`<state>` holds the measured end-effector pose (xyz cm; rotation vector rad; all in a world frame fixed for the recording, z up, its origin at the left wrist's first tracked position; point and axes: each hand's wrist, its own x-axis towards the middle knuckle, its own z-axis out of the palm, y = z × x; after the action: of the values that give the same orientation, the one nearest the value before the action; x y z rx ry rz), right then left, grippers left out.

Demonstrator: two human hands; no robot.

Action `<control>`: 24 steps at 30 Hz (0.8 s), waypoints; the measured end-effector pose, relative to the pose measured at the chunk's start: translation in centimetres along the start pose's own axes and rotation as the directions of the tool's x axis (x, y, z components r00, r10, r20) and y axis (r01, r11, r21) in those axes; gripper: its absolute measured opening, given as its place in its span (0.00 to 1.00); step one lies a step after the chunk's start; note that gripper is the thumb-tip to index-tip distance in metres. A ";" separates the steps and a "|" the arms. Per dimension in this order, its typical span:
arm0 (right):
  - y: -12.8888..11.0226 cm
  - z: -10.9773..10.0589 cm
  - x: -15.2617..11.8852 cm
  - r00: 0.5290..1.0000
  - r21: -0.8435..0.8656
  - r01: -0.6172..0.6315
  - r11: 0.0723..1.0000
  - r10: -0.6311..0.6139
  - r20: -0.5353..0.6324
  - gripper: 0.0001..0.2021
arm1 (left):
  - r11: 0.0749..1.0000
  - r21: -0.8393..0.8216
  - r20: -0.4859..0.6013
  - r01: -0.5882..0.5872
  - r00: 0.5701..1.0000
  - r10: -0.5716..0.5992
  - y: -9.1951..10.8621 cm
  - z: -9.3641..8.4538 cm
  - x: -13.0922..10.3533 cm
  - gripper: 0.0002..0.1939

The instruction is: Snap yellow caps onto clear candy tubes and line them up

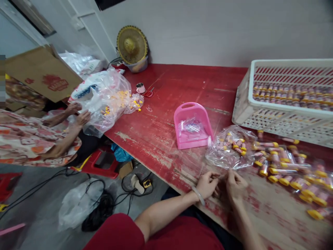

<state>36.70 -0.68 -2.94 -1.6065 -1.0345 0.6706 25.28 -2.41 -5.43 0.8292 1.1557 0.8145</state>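
At the table's front edge, my left hand (207, 184) has its fingers curled, with a pale bangle on the wrist. Beside it, my right hand (235, 184) is closed in a pinch near the lower edge of a clear plastic bag (215, 154). What either hand holds is too blurred to make out. Inside that bag lie small pink tubes with yellow caps (240, 146). Just behind my hands stands a pink scoop (194, 143) with clear empty tubes (191, 127) in it. A loose pile of yellow-capped tubes (286, 178) spreads to the right of my right hand.
A white slatted crate (282, 118) with rows of capped tubes stands back right. At left, another person's hands (82, 118) touch a large plastic bag (118, 83) of yellow caps. Red scissors (148, 93), a cup (140, 88) and a straw hat (132, 45) are farther back. Cables litter the floor.
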 end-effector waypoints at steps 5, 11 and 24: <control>0.4 -0.2 -1.0 0.999 -0.074 0.036 0.997 -0.038 -0.030 0.24 | 0.998 0.058 -0.011 -0.025 1.000 0.025 -0.4 -0.2 0.2 0.17; 0.3 0.5 -1.9 0.997 -0.090 0.068 0.994 -0.071 -0.027 0.26 | 0.987 0.115 -0.046 -0.109 0.992 0.115 -0.6 -0.5 0.3 0.14; 1.3 1.0 -1.5 0.988 -0.130 0.153 0.980 -0.155 -0.003 0.26 | 0.983 0.141 -0.012 -0.120 0.992 0.123 -0.7 -0.7 0.1 0.17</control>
<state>35.56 -1.65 -4.62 -1.6201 -1.1997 0.4959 24.73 -2.52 -6.20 1.0179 1.1998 0.8508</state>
